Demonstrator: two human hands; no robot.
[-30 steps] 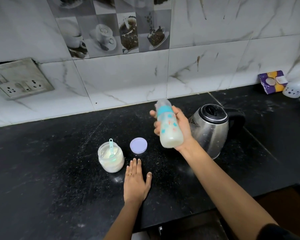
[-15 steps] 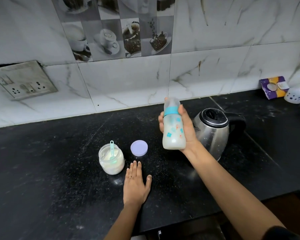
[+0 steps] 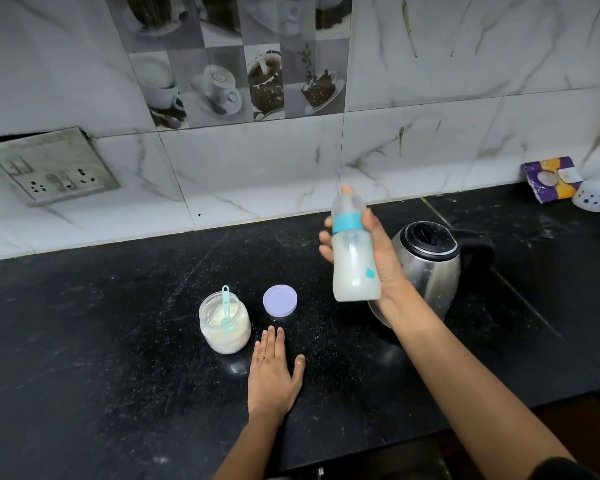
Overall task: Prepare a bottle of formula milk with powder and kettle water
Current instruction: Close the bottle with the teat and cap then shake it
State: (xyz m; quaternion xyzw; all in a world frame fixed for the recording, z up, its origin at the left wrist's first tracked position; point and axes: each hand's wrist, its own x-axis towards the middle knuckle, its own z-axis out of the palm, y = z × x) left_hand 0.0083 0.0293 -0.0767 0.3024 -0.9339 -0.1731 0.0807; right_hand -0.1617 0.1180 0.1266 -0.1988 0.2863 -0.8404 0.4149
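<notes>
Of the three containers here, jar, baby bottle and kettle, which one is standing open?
The powder jar: no lid, a scoop sticking out, its lilac lid lying beside it. The bottle is capped and the kettle has its lid down.

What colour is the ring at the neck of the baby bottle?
Teal, seen in the head view: the ring on the bottle in the right hand.

Teal-collared bottle [image 3: 353, 251], black speckled counter [image 3: 118, 341]
</notes>
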